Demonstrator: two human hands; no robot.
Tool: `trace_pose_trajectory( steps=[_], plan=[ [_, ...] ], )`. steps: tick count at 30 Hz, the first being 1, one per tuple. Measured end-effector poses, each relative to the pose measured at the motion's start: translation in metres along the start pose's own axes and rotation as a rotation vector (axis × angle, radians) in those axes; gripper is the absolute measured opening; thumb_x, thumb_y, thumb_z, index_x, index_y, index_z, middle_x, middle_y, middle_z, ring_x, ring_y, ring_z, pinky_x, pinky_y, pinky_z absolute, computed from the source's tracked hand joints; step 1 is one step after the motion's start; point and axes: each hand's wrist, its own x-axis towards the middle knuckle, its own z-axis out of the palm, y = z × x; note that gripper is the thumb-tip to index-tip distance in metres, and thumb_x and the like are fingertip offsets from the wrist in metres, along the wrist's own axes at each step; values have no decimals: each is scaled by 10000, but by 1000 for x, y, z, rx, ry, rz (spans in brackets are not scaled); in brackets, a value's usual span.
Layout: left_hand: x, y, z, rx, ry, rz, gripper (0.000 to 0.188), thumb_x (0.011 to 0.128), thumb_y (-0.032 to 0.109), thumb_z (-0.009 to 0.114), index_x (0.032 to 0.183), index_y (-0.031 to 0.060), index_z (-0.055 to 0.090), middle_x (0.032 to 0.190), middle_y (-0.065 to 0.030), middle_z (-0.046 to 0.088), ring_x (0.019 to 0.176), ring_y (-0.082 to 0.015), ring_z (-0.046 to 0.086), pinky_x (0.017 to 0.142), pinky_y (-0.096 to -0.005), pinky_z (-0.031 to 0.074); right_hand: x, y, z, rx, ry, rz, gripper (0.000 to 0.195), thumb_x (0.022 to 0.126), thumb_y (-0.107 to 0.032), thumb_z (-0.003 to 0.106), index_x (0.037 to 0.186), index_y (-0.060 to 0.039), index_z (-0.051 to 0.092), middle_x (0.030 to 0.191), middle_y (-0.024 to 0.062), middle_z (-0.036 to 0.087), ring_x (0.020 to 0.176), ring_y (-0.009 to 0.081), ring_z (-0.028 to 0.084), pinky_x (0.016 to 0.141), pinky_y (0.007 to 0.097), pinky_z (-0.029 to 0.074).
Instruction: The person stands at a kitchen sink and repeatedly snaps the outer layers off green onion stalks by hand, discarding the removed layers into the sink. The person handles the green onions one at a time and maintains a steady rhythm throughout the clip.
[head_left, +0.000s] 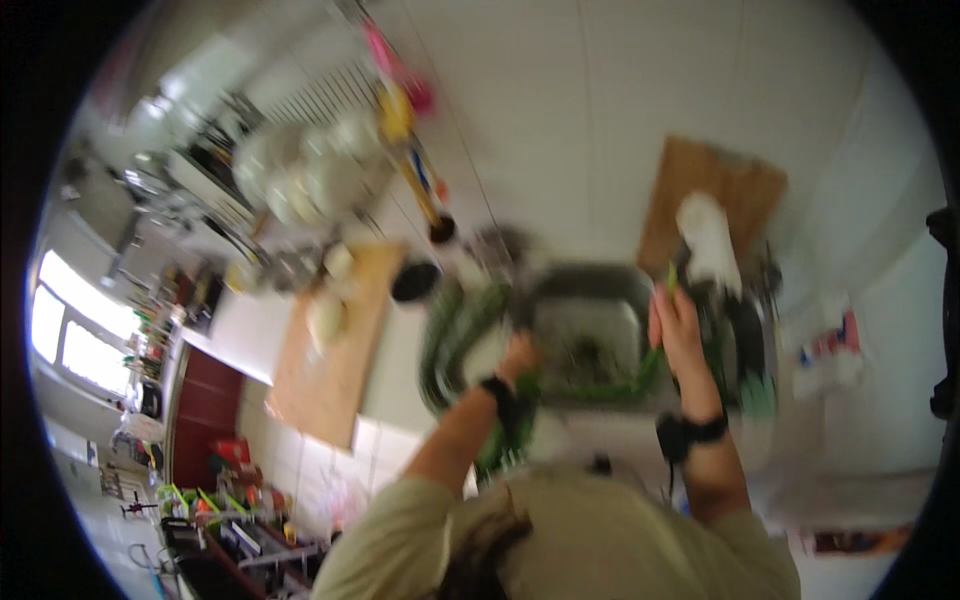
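Observation:
A stainless steel sink (589, 337) lies in front of me, with a dark drain area at its bottom. My right hand (677, 326) is closed on a long green vegetable stalk (634, 381), whose tip sticks up past my fingers while the rest sags across the near side of the sink. At the sink's left edge is my left hand (517, 358), blurred, with leafy greens (529, 386) just below it; whether it grips them cannot be told. Large green gourds or cucumbers (442, 337) lie left of the sink. Both wrists wear dark bands.
A wooden cutting board (367, 315) with a pale round item (326, 322) is on the left counter, near a dark bowl (416, 280). Behind the sink, another wooden board (667, 187) leans with a white cloth (709, 236) before it. A pale green cloth or glove (757, 395) hangs at right.

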Motion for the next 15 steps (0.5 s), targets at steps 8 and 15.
trace_pose_trajectory(
  steps=[8, 15],
  plan=[
    [-42, 29, -28, -370, 57, 37, 442, 790, 356, 657, 1039, -6, 603, 904, -200, 633, 847, -317, 615, 739, -400, 482, -31, 8, -40, 82, 18, 137, 255, 956, -298, 459, 806, -91, 465, 572, -55, 340, 434, 30, 292, 395, 194, 252],
    [-46, 4, -83, -387, -111, 20, 443, 858, 426, 577, 996, 10, 642, 845, -141, 657, 754, -217, 605, 685, -339, 460, -25, 15, -11, 61, -101, 235, 259, 960, -286, 448, 820, -69, 465, 580, -48, 342, 441, 28, 299, 398, 189, 266]
  ],
)
